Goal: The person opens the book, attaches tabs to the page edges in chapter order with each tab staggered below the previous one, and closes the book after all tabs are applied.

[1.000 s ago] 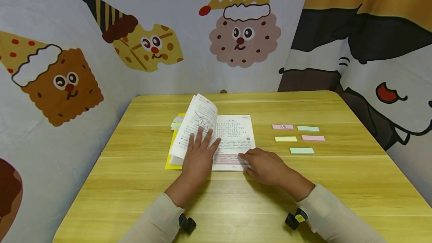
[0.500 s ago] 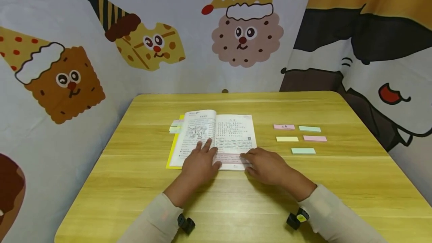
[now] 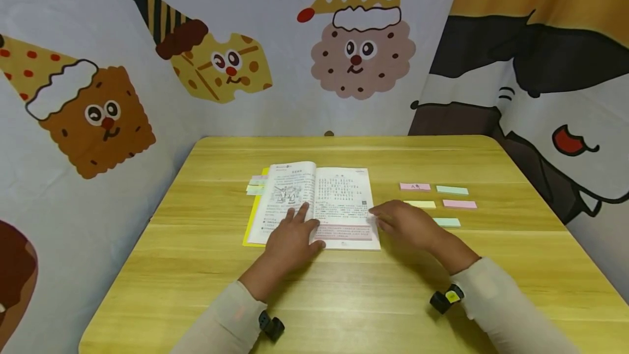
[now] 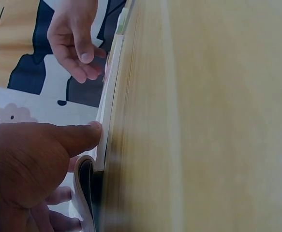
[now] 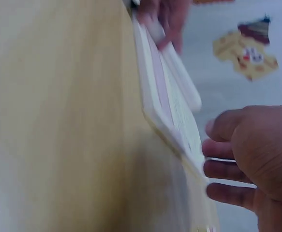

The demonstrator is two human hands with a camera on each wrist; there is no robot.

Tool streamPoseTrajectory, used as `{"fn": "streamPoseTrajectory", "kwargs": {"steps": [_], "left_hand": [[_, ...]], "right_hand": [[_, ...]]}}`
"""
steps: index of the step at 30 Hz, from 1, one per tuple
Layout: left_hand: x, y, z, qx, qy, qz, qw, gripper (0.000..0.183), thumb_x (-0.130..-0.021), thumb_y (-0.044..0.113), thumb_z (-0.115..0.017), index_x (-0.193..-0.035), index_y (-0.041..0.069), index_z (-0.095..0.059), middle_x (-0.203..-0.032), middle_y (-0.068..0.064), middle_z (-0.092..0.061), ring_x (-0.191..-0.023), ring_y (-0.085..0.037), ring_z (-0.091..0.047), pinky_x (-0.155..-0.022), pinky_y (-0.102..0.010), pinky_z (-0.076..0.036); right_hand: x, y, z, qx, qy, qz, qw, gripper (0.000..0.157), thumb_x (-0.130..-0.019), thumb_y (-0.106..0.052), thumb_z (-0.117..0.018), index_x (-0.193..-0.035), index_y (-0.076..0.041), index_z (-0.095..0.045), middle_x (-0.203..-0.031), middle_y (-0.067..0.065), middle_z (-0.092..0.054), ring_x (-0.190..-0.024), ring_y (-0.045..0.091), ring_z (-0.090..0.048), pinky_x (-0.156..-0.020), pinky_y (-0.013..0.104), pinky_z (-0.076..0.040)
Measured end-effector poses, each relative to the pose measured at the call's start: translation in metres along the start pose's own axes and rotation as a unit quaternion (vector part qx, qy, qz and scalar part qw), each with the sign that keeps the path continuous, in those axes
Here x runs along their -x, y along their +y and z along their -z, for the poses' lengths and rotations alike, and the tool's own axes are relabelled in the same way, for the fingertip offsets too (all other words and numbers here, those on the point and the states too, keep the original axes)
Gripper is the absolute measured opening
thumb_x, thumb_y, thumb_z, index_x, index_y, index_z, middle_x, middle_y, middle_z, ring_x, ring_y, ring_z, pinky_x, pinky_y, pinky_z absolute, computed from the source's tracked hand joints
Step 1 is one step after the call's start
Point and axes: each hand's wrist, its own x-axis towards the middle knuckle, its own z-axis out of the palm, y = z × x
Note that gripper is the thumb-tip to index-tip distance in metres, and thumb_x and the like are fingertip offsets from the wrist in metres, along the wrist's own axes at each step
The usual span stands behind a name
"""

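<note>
An open book (image 3: 341, 195) lies on the wooden table, a drawing and print on its left page, print and a pink band of text on its right page. My left hand (image 3: 291, 234) rests across the lower middle of the spread, fingers spread over the left page and thumb on the right page's lower part. In the left wrist view the left thumb (image 4: 85, 137) presses at the page edge beside the curved spine fold. My right hand (image 3: 410, 228) is raised at the book's right edge, fingers relaxed and holding nothing; in the right wrist view its fingers (image 5: 223, 169) hang apart.
Sticky-note pads lie right of the book: a pink one with writing (image 3: 415, 186), a green one (image 3: 452, 190), another pink one (image 3: 459, 204), a yellow one (image 3: 420, 204) and a lower green one (image 3: 448, 222). Sticky tabs (image 3: 256, 184) protrude from the book's left side.
The lifted left page has come down flat under my left hand, which slid lower. My right hand has left the lower right page and moved up and right.
</note>
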Motion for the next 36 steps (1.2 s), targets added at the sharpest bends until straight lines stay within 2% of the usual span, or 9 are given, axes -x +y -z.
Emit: {"fn": "streamPoseTrajectory", "kwargs": {"steps": [4,10,14,20,26,36], "left_hand": [[-0.001,0.0,0.0,-0.002,-0.004,0.003,1.0,0.052,-0.093,0.047,-0.073,-0.135,0.018,-0.068,-0.162,-0.014,-0.037,-0.143,-0.046,-0.039,-0.097,-0.059,-0.05],[-0.001,-0.001,-0.001,-0.001,-0.005,-0.001,1.0,0.052,-0.093,0.047,-0.073,-0.135,0.018,-0.068,-0.161,-0.015,-0.037,-0.142,-0.047,-0.039,-0.096,-0.06,-0.05],[0.0,-0.001,0.001,0.004,-0.007,-0.001,1.0,0.051,-0.093,0.047,-0.073,-0.135,0.017,-0.068,-0.161,-0.016,-0.037,-0.142,-0.048,-0.039,-0.096,-0.06,-0.05],[-0.001,0.0,0.001,0.003,-0.008,0.002,1.0,0.052,-0.093,0.047,-0.073,-0.135,0.017,-0.068,-0.161,-0.016,-0.037,-0.142,-0.047,-0.039,-0.097,-0.06,-0.049],[-0.001,0.001,0.003,0.005,-0.008,0.0,1.0,0.051,-0.093,0.047,-0.073,-0.134,0.017,-0.068,-0.161,-0.016,-0.037,-0.142,-0.047,-0.039,-0.094,-0.061,-0.051],[0.0,0.002,0.003,-0.001,-0.007,0.001,1.0,0.052,-0.093,0.048,-0.073,-0.135,0.018,-0.068,-0.161,-0.015,-0.037,-0.142,-0.047,-0.04,-0.094,-0.06,-0.051]], "right_hand": [[-0.005,0.031,0.009,0.017,0.036,-0.041,0.998,0.031,-0.098,-0.012,-0.071,-0.127,-0.002,-0.07,-0.124,0.016,-0.069,-0.119,0.038,-0.061,-0.091,0.053,-0.053],[-0.012,0.071,0.018,0.054,0.088,-0.066,0.993,0.027,-0.099,-0.007,-0.067,-0.123,0.002,-0.07,-0.125,0.022,-0.066,-0.121,0.046,-0.055,-0.094,0.058,-0.05],[-0.015,0.087,0.02,0.058,0.083,-0.096,0.99,0.026,-0.1,-0.006,-0.064,-0.125,0.003,-0.069,-0.129,0.024,-0.062,-0.125,0.049,-0.05,-0.1,0.06,-0.045],[-0.023,0.1,0.018,0.054,0.05,-0.131,0.989,0.03,-0.103,-0.015,-0.063,-0.129,0.001,-0.067,-0.135,0.024,-0.058,-0.13,0.048,-0.045,-0.106,0.061,-0.039],[-0.026,0.104,0.017,0.056,0.022,-0.158,0.986,0.03,-0.104,-0.019,-0.062,-0.128,0.0,-0.069,-0.137,0.025,-0.056,-0.133,0.049,-0.042,-0.108,0.062,-0.036],[-0.027,0.106,0.014,0.051,0.027,-0.167,0.984,0.026,-0.102,-0.015,-0.065,-0.123,-0.002,-0.072,-0.135,0.023,-0.059,-0.133,0.048,-0.042,-0.107,0.061,-0.038]]}}
